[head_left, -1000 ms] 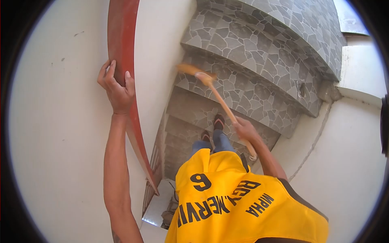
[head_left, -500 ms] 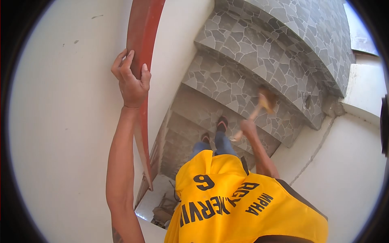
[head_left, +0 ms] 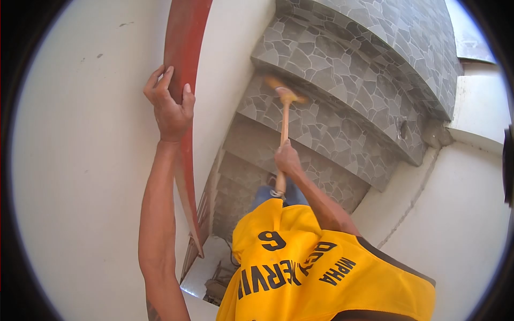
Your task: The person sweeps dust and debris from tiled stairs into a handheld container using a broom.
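Observation:
My left hand grips a wide red handrail, its fingers over the far side and the thumb on the near side. In my right hand is the pale handle of a short broom, tilted down to the stairs. The broom's yellow-and-brown head is blurred, over a stone-patterned step close to the foot of the riser above. My fingers wrap the handle's middle, with its butt end near my yellow jersey.
Curved stairs rise toward the upper right, and plain grey steps lie below. A white wall runs along the left. Another pale wall with a crack stands at right. Clutter shows below the rail.
My right hand has swept the broom leftward across the step, and its handle now points more straight ahead. My left hand keeps its hold on the handrail.

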Tool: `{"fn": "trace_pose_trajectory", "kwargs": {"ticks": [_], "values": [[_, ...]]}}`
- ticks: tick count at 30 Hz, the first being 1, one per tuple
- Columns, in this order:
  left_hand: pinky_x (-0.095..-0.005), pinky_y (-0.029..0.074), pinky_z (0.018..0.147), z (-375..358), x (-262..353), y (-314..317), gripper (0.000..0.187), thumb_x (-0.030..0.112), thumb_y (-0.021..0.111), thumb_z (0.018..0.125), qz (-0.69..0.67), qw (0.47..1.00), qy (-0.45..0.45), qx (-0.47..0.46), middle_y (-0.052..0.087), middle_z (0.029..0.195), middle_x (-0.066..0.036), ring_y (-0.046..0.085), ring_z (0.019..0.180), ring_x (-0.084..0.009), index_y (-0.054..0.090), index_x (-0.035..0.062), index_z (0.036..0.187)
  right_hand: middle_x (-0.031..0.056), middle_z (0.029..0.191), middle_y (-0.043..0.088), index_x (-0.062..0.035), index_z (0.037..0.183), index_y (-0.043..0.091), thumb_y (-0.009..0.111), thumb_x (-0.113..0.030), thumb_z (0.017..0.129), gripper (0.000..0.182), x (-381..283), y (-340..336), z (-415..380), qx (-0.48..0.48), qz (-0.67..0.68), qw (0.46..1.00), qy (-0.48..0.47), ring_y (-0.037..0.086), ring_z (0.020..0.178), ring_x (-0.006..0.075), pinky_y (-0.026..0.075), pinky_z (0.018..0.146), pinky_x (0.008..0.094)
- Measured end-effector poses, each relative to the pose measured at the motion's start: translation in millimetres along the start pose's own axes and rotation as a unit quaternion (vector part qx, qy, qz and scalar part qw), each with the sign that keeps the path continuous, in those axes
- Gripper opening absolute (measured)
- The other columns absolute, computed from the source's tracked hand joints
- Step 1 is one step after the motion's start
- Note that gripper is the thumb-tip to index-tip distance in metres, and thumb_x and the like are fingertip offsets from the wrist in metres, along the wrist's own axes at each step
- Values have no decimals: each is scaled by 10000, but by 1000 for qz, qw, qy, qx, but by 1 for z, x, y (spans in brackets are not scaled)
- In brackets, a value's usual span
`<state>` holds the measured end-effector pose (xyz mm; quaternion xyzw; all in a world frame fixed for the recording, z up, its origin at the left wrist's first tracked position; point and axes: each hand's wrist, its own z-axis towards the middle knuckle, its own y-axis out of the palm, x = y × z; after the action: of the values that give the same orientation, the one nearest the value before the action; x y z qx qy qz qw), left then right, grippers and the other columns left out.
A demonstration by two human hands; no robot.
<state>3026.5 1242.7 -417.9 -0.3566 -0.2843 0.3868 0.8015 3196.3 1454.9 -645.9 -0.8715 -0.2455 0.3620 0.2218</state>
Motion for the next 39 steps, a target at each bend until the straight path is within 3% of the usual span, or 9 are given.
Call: {"fn": "trace_pose_trajectory", "kwargs": {"ticks": [6, 11, 18, 19, 21, 23, 26, 35, 39], "values": [[-430, 330, 992, -3, 1, 5, 466, 72, 551, 838, -60, 998, -21, 25, 346, 1263, -184, 317, 1194, -316, 368, 16, 1262, 346, 881, 597, 226, 1183, 366, 477, -155, 809, 545, -22, 20, 20, -162, -202, 950, -174, 646, 860, 364, 516, 728, 427], [-423, 378, 957, -2, -1, 3, 479, 74, 573, 830, -36, 999, -16, 24, 363, 1265, -188, 335, 1188, -321, 373, 17, 1261, 273, 842, 634, 55, 1164, 506, 498, -155, 785, 433, -6, -106, -25, -197, 13, 980, -18, 647, 823, 378, 520, 693, 450], [-436, 301, 1010, -4, 3, 3, 476, 94, 558, 831, -26, 999, -20, 11, 356, 1277, -188, 310, 1202, -323, 370, 10, 1260, 277, 734, 609, 88, 941, 486, 543, -164, 792, 298, -30, 53, 0, 30, 49, 997, -53, 632, 678, 394, 505, 582, 449], [-435, 296, 1013, -3, 3, 3, 475, 94, 558, 831, -25, 999, -21, 12, 354, 1280, -187, 305, 1205, -322, 370, 11, 1260, 223, 728, 603, 75, 966, 470, 536, -154, 806, 287, -34, 59, 14, -50, 178, 983, 3, 615, 628, 337, 504, 544, 412], [-435, 288, 1018, -2, 9, 1, 470, 83, 550, 840, -29, 999, -23, -1, 332, 1301, -178, 292, 1215, -318, 366, 25, 1269, 131, 715, 567, 51, 972, 455, 517, -139, 834, 243, -36, 61, 23, -149, 436, 879, 123, 561, 554, 236, 480, 476, 346], [-436, 289, 1018, -4, 8, 2, 472, 75, 545, 845, -32, 999, -25, 6, 322, 1309, -172, 290, 1216, -318, 360, 34, 1278, 57, 699, 511, 27, 934, 457, 492, -130, 861, 176, -42, 45, 28, -178, 661, 694, 222, 488, 507, 149, 433, 417, 289], [-414, 343, 986, -4, 9, 2, 484, 74, 545, 855, -16, 999, -33, 17, 314, 1309, -166, 326, 1210, -303, 349, 45, 1296, 39, 663, 463, -22, 810, 462, 441, -92, 864, 91, -21, 45, 56, -184, 722, 615, 260, 443, 488, 135, 384, 376, 279], [-349, 433, 961, -15, 4, 13, 514, 300, 488, 928, -44, 995, -86, 15, 474, 1264, -188, 505, 1152, -273, 340, 5, 1322, -1, 636, 445, -80, 871, 460, 437, -249, 944, 185, 67, 84, 3, -216, 474, 835, 176, 405, 451, 99, 379, 366, 263], [-360, 425, 961, -20, -2, 17, 540, 409, 536, 890, -70, 992, -95, 43, 523, 1253, -159, 529, 1138, -288, 445, 57, 1289, -21, 611, 420, -36, 922, 461, 403, -279, 968, 253, 136, 30, -31, -328, 444, 811, 194, 368, 422, 51, 337, 346, 208]]}}
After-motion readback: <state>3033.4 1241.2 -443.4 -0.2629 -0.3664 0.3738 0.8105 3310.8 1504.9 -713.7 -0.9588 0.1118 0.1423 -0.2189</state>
